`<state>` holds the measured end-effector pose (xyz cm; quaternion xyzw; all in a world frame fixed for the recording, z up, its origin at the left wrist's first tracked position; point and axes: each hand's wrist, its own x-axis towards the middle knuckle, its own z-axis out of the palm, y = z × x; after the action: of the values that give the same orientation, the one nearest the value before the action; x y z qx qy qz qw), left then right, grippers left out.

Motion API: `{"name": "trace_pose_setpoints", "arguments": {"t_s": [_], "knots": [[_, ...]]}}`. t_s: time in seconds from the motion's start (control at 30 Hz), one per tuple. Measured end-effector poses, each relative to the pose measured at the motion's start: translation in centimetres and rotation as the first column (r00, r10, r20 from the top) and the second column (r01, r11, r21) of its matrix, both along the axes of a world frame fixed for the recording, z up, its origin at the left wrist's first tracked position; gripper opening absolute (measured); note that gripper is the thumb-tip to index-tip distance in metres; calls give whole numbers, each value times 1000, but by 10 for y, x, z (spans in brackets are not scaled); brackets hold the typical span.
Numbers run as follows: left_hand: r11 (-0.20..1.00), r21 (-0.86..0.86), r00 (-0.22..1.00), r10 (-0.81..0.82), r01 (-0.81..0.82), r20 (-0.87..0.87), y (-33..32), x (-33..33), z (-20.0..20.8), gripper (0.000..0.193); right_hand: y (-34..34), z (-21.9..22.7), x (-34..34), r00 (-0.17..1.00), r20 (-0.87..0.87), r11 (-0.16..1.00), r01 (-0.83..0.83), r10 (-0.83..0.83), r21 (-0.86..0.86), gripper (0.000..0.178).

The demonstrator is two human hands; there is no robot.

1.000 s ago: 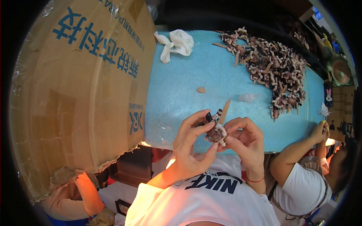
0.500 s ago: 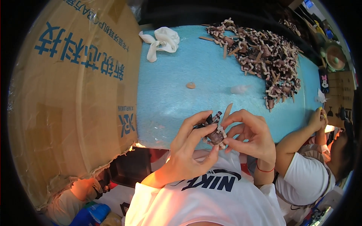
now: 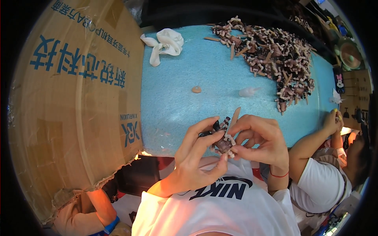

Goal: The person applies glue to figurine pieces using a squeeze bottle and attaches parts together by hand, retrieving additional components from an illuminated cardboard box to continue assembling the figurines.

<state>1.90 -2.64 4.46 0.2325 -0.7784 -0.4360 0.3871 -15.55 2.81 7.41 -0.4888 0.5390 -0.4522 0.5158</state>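
Close to my body, above the table's near edge, I hold a small brown, black and pale figurine. My left hand is closed on it, with thumb and fingers gripping its body and dark parts. My right hand pinches the figurine's side with thumb and fingertips. A flat light-brown blade-like piece sticks up from the figurine beside my right fingers. Fingers hide part of the figurine.
Many similar figurines lie heaped at the table's far right. Nearby are a small clear bottle, a beige lump and white crumpled cloth. A large cardboard box stands left; a co-worker's arm is at right.
The view has shifted slightly. Both hands keep hold of the figurine in nearly the same pose. At the lower left, another person's arm has moved.
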Motion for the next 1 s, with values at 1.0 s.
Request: {"name": "trace_pose_setpoints", "arguments": {"t_s": [1.0], "knots": [[998,63,999,-31,30,16,-10,-2,7,35,-5,3,1,996,-85,999,-18,14,-42,35]]}}
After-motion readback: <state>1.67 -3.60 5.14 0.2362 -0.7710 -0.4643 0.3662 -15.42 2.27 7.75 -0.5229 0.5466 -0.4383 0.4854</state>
